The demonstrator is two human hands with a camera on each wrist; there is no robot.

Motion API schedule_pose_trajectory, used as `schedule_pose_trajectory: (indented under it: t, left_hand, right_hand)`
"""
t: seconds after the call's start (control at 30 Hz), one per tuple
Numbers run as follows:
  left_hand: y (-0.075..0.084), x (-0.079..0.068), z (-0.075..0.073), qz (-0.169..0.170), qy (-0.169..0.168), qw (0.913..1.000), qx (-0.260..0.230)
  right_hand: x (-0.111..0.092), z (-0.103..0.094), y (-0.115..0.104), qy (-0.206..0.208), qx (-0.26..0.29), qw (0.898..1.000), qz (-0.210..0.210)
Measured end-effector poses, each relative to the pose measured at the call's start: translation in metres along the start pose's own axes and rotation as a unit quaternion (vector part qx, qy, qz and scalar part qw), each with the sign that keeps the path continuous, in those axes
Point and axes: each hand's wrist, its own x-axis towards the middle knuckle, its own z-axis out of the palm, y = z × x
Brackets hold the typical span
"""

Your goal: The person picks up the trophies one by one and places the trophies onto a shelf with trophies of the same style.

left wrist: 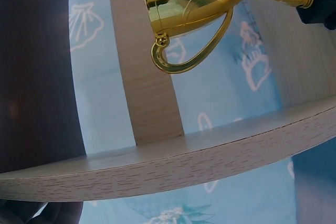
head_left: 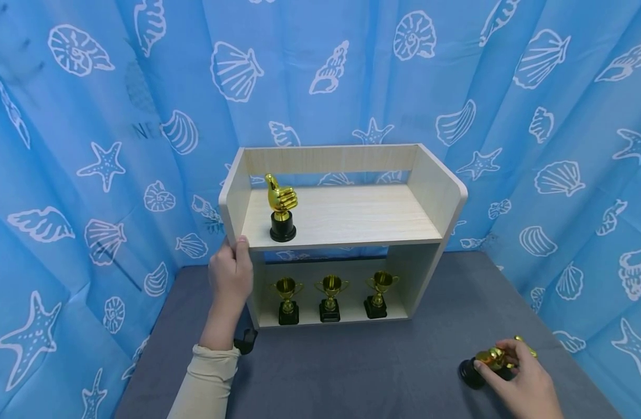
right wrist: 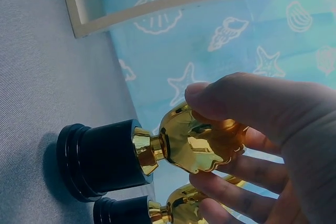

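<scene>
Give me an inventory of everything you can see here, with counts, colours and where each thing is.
Shelf unit: 1, pale wood, on the table
Thumbs-up trophy: 1, gold on black base, upper shelf, left
Cup trophies: 3, gold on black bases, lower shelf, in a row
Round-based trophies: 2, gold and black, right side of table, one held
Table: 1, grey, beneath the shelf unit
Curtain: count unclear, blue with white shells and starfish, behind and at both sides
Sleeve: 1, cream, left forearm
Hands: 2, left gripping the shelf unit's left side, right holding a round-based trophy
</scene>
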Motion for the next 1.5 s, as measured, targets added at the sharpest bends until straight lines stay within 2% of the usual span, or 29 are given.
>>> schedule_pose_trajectory:
  t: [0.23,0.53,0.63,0.9,1.13,1.33,1.5]
  left_hand:
    - [0.001,0.000,0.000,0.000,-0.001,1.0000,-0.003]
    - [0.001,0.000,-0.001,-0.001,0.000,1.0000,0.002]
    - [0.001,0.000,-0.002,-0.002,-0.001,1.0000,0.002]
    - [0.002,0.000,-0.003,0.001,-0.002,1.0000,0.004]
    - [0.001,-0.001,-0.002,-0.007,-0.006,1.0000,0.004]
    - [0.002,-0.001,-0.002,-0.006,-0.003,1.0000,0.003]
    - [0.001,-0.001,-0.001,-0.001,-0.002,1.0000,0.000]
  right_hand:
    - [-0.001,-0.001,-0.003,0.000,-0.002,1.000,-0.010]
    - [0.006,-0.001,-0.005,-0.053,0.007,0.999,0.004]
    - [0.008,0.004,-0.005,-0.051,0.008,0.999,0.003]
    - [0.005,0.004,-0.019,-0.025,0.009,0.999,-0.032]
    - [0.004,0.007,-0.025,-0.022,0.009,0.999,-0.043]
    - [0.005,0.008,-0.027,0.016,0.006,0.998,-0.059]
    - [0.005,0.008,-0.030,0.031,0.010,0.998,-0.059]
